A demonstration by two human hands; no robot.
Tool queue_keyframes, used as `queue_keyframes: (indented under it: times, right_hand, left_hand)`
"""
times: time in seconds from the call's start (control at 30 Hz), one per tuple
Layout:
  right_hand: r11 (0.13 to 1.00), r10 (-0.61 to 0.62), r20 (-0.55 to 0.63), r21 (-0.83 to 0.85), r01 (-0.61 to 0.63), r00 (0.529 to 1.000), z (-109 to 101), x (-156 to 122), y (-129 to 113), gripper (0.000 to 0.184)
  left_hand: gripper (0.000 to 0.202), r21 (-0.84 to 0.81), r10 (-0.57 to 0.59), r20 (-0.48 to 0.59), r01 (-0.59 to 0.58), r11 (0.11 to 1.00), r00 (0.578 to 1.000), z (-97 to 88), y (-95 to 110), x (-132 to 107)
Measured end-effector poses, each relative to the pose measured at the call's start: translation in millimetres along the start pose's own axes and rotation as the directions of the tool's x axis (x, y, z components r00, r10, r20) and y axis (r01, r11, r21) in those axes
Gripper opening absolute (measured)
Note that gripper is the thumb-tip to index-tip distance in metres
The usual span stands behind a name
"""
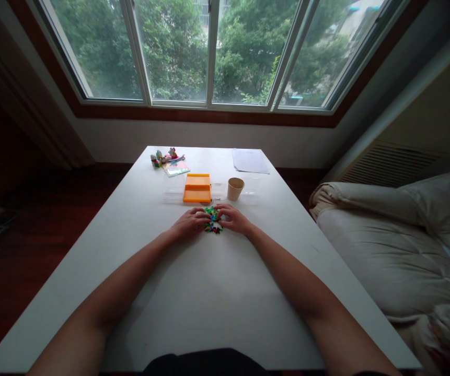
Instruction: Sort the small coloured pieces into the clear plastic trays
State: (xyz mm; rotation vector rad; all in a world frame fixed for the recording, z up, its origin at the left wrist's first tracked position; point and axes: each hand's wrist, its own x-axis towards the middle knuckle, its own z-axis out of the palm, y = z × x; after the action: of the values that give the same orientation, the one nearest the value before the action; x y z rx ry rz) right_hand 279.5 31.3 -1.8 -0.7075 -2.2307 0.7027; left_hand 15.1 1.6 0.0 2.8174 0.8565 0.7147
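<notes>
Dim indoor scene, daylight from the window (211,57) ahead, soft shadows on the table (212,292), darkened corners, stretched edges

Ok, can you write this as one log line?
left hand: at small multicoloured plastic pieces; right hand: same pile; tan round cup: upright

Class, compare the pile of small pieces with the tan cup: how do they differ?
The pile of small pieces mixes green, blue, yellow and dark red; the tan cup is one plain colour.
The pile is low and spread out, while the cup is a single vessel standing upright.
The left hand and right hand are at the pile; neither touches the cup.
</notes>
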Motion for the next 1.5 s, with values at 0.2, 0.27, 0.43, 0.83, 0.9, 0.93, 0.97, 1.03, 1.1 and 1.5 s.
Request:
queue_keyframes:
  times: [0.2,0.27,0.43,0.83,0.9,0.93,0.97,1.03,1.1,1.5]
  right_hand:
    - [0.999,0.029,-0.076,-0.026,-0.031,0.997,-1.8,-1.2,1.5,0.007]
    - [0.99,0.107,-0.161,-0.079,-0.121,0.981,-2.7,-3.0,6.1,0.011]
    - [0.913,0.233,-0.303,-0.26,-0.315,0.924,-5.7,-6.5,19.2,0.01]
    - [0.923,0.139,-0.215,-0.326,-0.205,0.967,0.7,-6.0,19.5,0.009]
    - [0.928,0.12,-0.211,-0.324,-0.185,0.97,1.7,-5.7,18.2,0.012]
    - [0.932,0.106,-0.201,-0.322,-0.168,0.974,2.1,-5.6,17.6,0.014]
    - [0.936,0.089,-0.185,-0.32,-0.145,0.979,2.3,-5.4,17.0,0.015]
    - [0.942,0.061,-0.151,-0.318,-0.107,0.987,2.4,-5.2,15.8,0.017]
    - [0.944,0.048,-0.135,-0.316,-0.089,0.99,2.2,-5.0,14.3,0.018]
    - [0.889,0.173,-0.207,-0.389,-0.243,0.963,-4.2,-5.8,6.2,0.016]
  left_hand:
    - [0.033,-0.027,0.004,-0.001,-0.004,1.0,1.0,-1.6,2.5,0.7]
    - [0.033,-0.049,0.009,0.0,-0.009,0.999,1.0,-3.1,4.5,1.0]
    - [0.031,-0.09,0.028,0.012,-0.026,0.996,1.0,-6.8,7.6,2.1]
    - [0.028,-0.08,0.006,-0.044,-0.009,0.997,0.999,-5.0,5.4,1.6]
    - [0.028,-0.07,-0.01,-0.061,0.005,0.998,0.998,-5.9,2.8,0.8]
    - [0.028,-0.066,-0.021,-0.068,0.017,0.998,0.997,-6.5,0.8,0.2]
    - [0.027,-0.064,-0.038,-0.075,0.033,0.997,0.996,-7.2,-1.6,-0.7]
    - [0.026,-0.062,-0.086,-0.091,0.081,0.995,0.992,-8.4,-7.1,-3.1]
    - [0.026,-0.06,-0.156,-0.119,0.15,0.987,0.98,-9.5,-12.7,-6.2]
    - [0.028,-0.046,-0.43,-0.149,0.428,0.903,0.891,-10.6,-34.3,-18.8]
